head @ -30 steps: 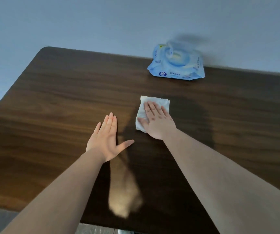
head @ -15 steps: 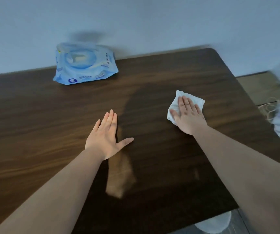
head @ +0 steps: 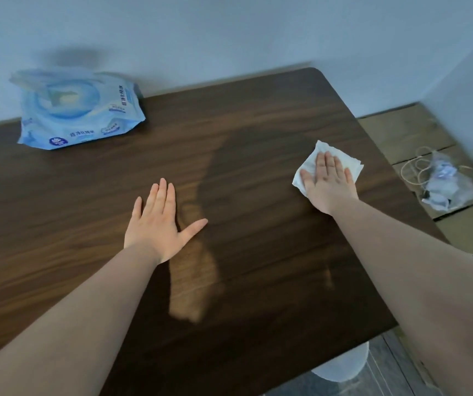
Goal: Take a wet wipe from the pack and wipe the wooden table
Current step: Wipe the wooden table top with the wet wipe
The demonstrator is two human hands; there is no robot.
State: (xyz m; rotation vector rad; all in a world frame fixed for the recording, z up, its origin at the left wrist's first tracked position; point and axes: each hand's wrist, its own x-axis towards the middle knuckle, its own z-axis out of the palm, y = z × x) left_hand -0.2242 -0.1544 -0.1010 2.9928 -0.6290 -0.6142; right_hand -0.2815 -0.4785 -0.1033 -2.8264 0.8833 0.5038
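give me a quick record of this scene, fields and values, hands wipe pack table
left hand: flat on the table, palm down, fingers spread, empty
right hand: flat, palm down, pressing the wet wipe
wet wipe: white, crumpled, near the table's right edge
pack: blue, far left by the wall, apart from both hands
table: dark wood, rounded far right corner
floor clutter: cables and plastic, right of the table

The scene is viewed from one head-worn camera, angled forward and down, close over the bench toward the wall.
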